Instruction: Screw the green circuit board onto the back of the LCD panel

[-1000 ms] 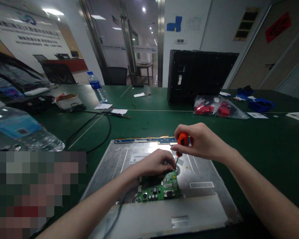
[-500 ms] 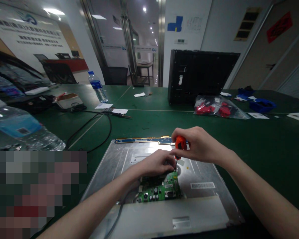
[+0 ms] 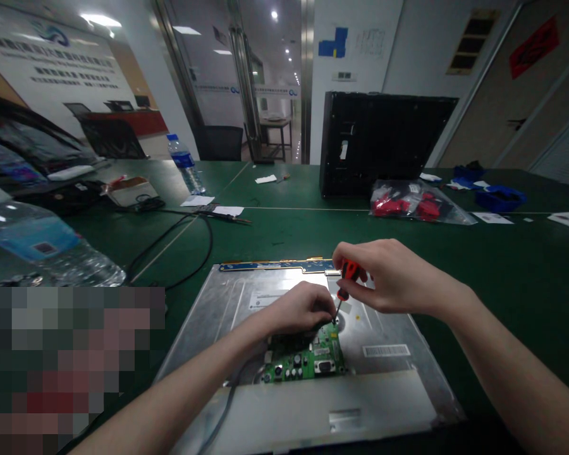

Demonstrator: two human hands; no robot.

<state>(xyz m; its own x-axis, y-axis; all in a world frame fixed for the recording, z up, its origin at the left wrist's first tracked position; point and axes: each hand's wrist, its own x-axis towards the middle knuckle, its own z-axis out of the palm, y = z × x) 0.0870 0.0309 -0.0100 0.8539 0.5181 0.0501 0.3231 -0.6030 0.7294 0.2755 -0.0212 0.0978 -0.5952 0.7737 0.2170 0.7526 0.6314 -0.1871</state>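
Observation:
My right hand [image 3: 391, 277] grips the red-and-black handle of a screwdriver [image 3: 349, 270]. Its thin shaft slants down and left to the upper right corner of a green circuit board [image 3: 306, 366]. My left hand [image 3: 306, 306] has its fingers curled together beside the screwdriver's tip, just over the board; whatever they pinch, if anything, is hidden. Beneath both hands lies a flat metal panel [image 3: 384, 373], seen from its back, with a narrow blue circuit strip [image 3: 265, 267] along its far edge. A grey cable [image 3: 227, 404] runs from near the board towards me.
A large water bottle [image 3: 42, 243] lies at the left, and a smaller bottle [image 3: 184, 164] stands farther back. A black cable [image 3: 211, 243] loops left of the panel. Behind are a black monitor casing [image 3: 384, 145], a plastic bag with red items [image 3: 420, 203] and a blue tray [image 3: 500, 200].
The screwdriver's handle has tipped to the right, while its tip stays at the board's corner. My right hand has shifted slightly right with it. My left hand has hardly moved.

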